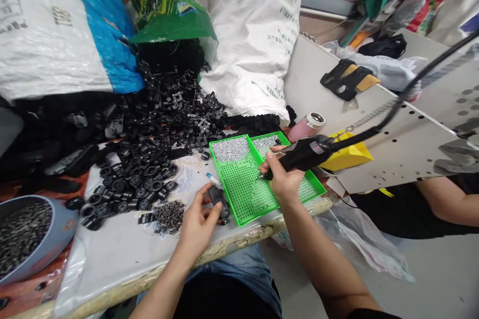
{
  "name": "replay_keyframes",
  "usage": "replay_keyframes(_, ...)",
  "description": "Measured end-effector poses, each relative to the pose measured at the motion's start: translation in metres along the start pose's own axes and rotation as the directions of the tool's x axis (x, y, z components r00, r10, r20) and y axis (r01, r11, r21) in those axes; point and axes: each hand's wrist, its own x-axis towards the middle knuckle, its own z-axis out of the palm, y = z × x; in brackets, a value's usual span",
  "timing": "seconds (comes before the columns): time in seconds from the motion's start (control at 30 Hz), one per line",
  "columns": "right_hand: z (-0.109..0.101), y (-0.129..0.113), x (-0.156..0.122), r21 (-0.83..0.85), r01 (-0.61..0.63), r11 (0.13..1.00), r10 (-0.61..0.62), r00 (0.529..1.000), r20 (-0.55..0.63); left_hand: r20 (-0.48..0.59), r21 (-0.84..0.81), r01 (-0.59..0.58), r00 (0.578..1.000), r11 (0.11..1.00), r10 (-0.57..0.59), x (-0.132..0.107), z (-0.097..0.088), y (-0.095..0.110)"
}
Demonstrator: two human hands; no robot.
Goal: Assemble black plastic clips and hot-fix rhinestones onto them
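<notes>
My left hand [200,217] grips a small black plastic part [217,197] at the table's front, just left of the green tray [239,220]. In my right hand [282,177] is a black corded electric screwdriver [305,152], its tip pointing left and down over the tray's perforated floor. Small silvery screws [230,149] fill the back of the tray's left compartment, and more lie behind the screwdriver in the right one. A thin screwdriver with a blue-and-clear handle [211,177] lies along the tray's left side. Beside my left hand is a small heap of dark tiny parts [169,217].
Black wheels [130,189] and a large pile of black plastic pieces [175,104] cover the left and back. A blue bowl [65,224] stands far left. A pink flask [305,127] is behind the tray. Sacks [254,35] rise behind; another person's arm [445,202] shows right.
</notes>
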Motion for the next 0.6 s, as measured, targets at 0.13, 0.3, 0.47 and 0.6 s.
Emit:
replay_keyframes(0.13, 0.011, -0.025, -0.029, 0.14, -0.049, 0.989, 0.021, 0.981, 0.191, 0.004, 0.035, -0.024, 1.0, 0.999, 0.024, 0.0, 0.001, -0.003)
replay_keyframes(0.3, 0.026, -0.028, -0.063, 0.135, -0.18, 0.974, 0.104, 0.893, 0.438, 0.013, 0.04, -0.041, 0.999, 0.998, 0.041, -0.002, 0.001, -0.003)
replay_keyframes(0.47, 0.032, -0.018, -0.069, 0.034, -0.217, 0.976, 0.175, 0.862, 0.475, 0.019, 0.007, -0.039, 0.999, 0.999, 0.039, 0.0, 0.001, -0.001)
replay_keyframes(0.6, 0.033, -0.015, -0.071, -0.021, -0.193, 0.981, 0.177, 0.845, 0.505, 0.018, -0.104, 0.0, 1.0, 0.995, 0.002, 0.002, 0.003, 0.0)
